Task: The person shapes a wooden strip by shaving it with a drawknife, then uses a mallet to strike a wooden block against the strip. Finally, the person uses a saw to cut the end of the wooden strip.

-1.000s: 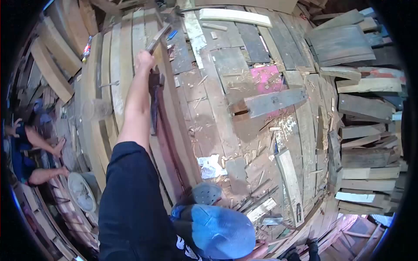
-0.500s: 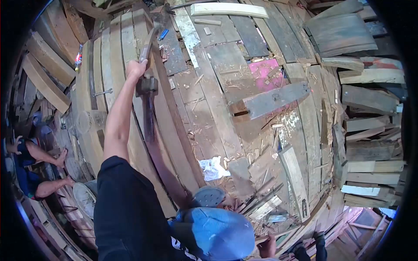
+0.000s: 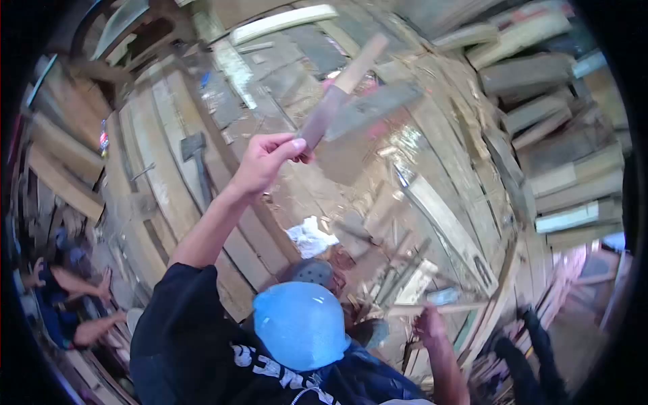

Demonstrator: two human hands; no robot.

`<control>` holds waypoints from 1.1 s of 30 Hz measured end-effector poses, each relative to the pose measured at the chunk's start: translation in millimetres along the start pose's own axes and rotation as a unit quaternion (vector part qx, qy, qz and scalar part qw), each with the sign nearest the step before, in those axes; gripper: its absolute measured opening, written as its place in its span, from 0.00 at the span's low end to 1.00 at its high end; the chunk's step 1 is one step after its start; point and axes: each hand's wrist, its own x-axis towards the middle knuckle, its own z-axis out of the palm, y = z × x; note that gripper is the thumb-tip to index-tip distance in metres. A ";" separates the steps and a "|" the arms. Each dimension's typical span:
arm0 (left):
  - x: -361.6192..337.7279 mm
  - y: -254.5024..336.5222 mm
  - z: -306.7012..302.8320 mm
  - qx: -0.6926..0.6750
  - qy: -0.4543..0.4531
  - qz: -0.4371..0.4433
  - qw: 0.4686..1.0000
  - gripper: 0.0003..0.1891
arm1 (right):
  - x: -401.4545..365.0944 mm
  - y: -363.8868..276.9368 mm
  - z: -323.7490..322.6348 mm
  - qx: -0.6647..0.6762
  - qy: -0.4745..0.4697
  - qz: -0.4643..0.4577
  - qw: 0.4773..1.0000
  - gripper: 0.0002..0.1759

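Observation:
My left hand is raised over the planks, closed round a chisel. The chisel's flat grey part is by my fingers, and its tan wooden end points up and away to the right. To the left of that forearm, a mallet or hammer with a dark block head lies on the long boards. Low on the right, my right hand is blurred beside small wood scraps; its grip cannot be made out. Beyond my left hand lies a grey beam, partly behind the chisel.
A pale long piece with a slotted end lies on the right. Stacked timber fills the right side. A white crumpled sheet lies near my grey clog. Another person's legs are at left, and dark-trousered legs at lower right.
My left hand has lifted the chisel from beside the mallet and carried it right, over the floor. The view has shifted and turned, and more of my right forearm shows.

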 end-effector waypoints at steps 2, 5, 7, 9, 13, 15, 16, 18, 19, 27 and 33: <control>-5.8 13.3 55.7 0.012 -0.053 0.015 0.998 0.15 | 1.3 9.9 2.4 0.023 -0.002 -0.026 0.999 0.20; -9.2 29.5 132.5 0.217 -0.073 0.237 0.944 0.15 | -4.6 17.8 7.0 0.125 -0.026 -0.089 0.988 0.18; -7.4 38.9 177.9 0.352 -0.039 0.524 0.775 0.18 | 9.6 26.7 12.1 0.165 0.025 -0.099 0.981 0.18; -13.1 50.0 214.1 0.371 -0.068 0.557 0.740 0.20 | 35.9 44.7 16.1 0.188 0.029 -0.119 0.974 0.17; -25.7 58.4 268.5 0.417 -0.147 0.660 0.608 0.22 | 63.1 67.7 39.0 0.285 0.000 -0.160 0.945 0.15; -34.5 64.6 287.3 0.434 -0.164 0.704 0.537 0.19 | 76.1 76.7 50.6 0.331 -0.004 -0.160 0.930 0.15; -37.9 63.7 293.0 0.441 -0.173 0.714 0.515 0.18 | 83.0 78.3 55.7 0.361 -0.008 -0.165 0.918 0.15; -45.3 70.7 305.2 0.458 -0.200 0.719 0.483 0.18 | 88.9 79.2 60.0 0.380 -0.017 -0.162 0.911 0.15; -49.9 74.2 311.1 0.470 -0.212 0.723 0.459 0.18 | 90.9 82.1 60.5 0.385 -0.016 -0.163 0.908 0.16; -72.6 92.5 336.1 0.460 -0.298 0.731 0.406 0.23 | 139.7 107.0 78.0 0.385 -0.032 -0.134 0.913 0.14; -73.9 75.7 349.9 0.421 -0.294 0.746 0.424 0.22 | 211.9 111.7 90.4 0.228 0.081 -0.153 0.958 0.12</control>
